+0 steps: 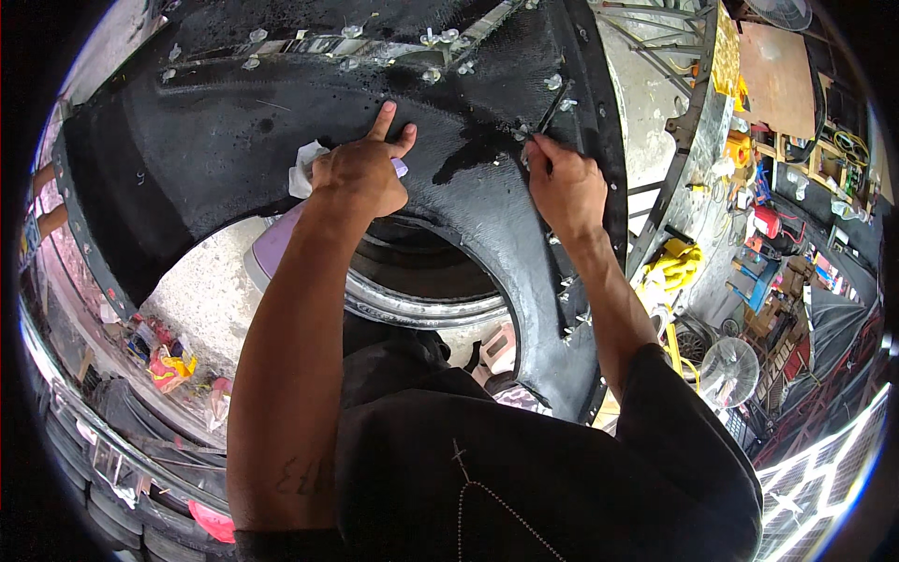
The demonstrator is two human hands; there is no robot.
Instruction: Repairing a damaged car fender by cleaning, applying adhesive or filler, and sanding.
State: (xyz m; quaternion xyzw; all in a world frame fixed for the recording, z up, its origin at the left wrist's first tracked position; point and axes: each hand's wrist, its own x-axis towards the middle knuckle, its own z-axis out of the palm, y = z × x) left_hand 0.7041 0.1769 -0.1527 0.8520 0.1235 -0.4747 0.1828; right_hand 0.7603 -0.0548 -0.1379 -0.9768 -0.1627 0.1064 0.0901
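Observation:
A large black car fender panel (pixel 243 122) with a curved wheel-arch cutout lies in front of me. My left hand (pixel 361 178) rests on it above the arch, index finger and thumb stretched out, other fingers curled over a crumpled white cloth or paper (pixel 303 170) with a purple edge beside it. What lies under the palm is hidden. My right hand (pixel 569 187) is closed in a pinch near the panel's right side, at a thin dark stick-like thing (pixel 554 108); its held end is hidden by the fingers. A wet, darker patch (pixel 478 150) spreads between my hands.
Small clear clip-like pieces (pixel 432 75) dot the panel's seams and edges. Below the arch are a tire (pixel 421 262) and a purple object (pixel 272 245). Yellow gloves (pixel 676 264), a fan (pixel 729 370) and a blue stool (pixel 755 281) stand or lie to the right.

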